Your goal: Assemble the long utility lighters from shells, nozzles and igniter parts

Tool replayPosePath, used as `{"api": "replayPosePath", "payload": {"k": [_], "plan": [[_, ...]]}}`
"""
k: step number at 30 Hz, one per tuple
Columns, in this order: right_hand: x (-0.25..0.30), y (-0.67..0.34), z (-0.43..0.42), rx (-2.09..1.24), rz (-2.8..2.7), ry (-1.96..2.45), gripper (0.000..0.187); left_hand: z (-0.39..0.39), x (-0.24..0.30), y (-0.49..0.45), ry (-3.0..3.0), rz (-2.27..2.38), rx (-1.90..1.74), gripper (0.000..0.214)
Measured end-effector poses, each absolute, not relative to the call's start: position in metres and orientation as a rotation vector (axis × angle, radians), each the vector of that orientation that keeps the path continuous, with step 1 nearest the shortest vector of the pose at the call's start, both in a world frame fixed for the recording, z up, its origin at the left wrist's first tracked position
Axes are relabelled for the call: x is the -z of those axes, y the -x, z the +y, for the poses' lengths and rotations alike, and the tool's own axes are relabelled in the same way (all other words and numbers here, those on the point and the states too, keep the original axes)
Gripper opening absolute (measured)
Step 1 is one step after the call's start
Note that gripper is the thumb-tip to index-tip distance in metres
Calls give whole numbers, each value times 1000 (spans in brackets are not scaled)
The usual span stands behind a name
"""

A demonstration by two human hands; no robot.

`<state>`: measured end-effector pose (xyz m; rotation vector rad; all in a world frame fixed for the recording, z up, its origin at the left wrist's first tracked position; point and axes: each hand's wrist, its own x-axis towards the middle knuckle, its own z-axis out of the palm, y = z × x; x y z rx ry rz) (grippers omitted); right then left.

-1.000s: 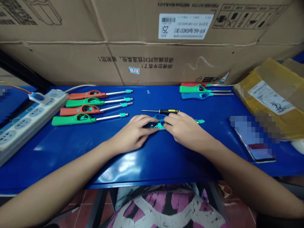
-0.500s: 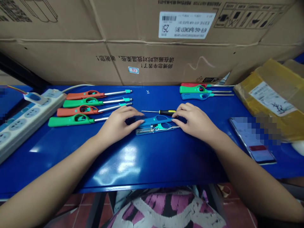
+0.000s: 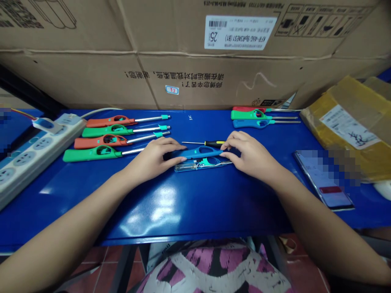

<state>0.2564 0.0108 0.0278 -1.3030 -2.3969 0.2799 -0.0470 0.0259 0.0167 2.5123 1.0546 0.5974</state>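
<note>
A blue lighter casing half (image 3: 195, 153) spans the gap between my hands. My left hand (image 3: 157, 156) pinches its left end, and my right hand (image 3: 246, 152) pinches its right end. Just below it on the table lies the other half of the lighter (image 3: 186, 167), opened up, with a clear fuel tank, thin white wires and a teal trigger showing. This lower half's metal tube runs under my right fingers. Behind the casing a screwdriver (image 3: 214, 143) with a black and yellow handle lies flat, its grip end partly hidden by my right hand.
Several orange and green lighters (image 3: 100, 142) lie in a row at left, beside a white power strip (image 3: 33, 152). At the back right rest red, green and blue lighters (image 3: 249, 115). A phone (image 3: 325, 183) and a yellow-taped package (image 3: 351, 126) are at right. A large carton (image 3: 180, 61) stands behind the blue table (image 3: 195, 211).
The blue casing half has shifted very slightly in my fingers, and my hands stay almost in place. Everything else on the table lies as before.
</note>
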Motion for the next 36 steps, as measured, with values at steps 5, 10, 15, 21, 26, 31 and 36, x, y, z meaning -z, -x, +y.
{"api": "replayPosePath", "payload": {"k": [5,10,15,21,26,31,36], "plan": [[-33,-256,8,-309,-2343,1274,2,27,-18,49,-2601,1003,-511,37],[-38,-256,7,-382,-2268,1243,2,24,-25,50,-2610,1001,-548,37],[-46,-261,3,-636,-2275,1213,5,18,-37,51,-2571,877,-643,29],[-44,-258,-1,-583,-2367,1262,26,12,-37,45,-2491,879,-767,27],[-43,-256,-2,-422,-2492,1242,10,12,-35,46,-2493,835,-663,30],[-45,-253,-3,-355,-2589,1202,9,15,-31,49,-2587,780,-518,31],[-42,-253,-3,-150,-2694,1239,11,15,-25,47,-2660,841,-484,30]]}}
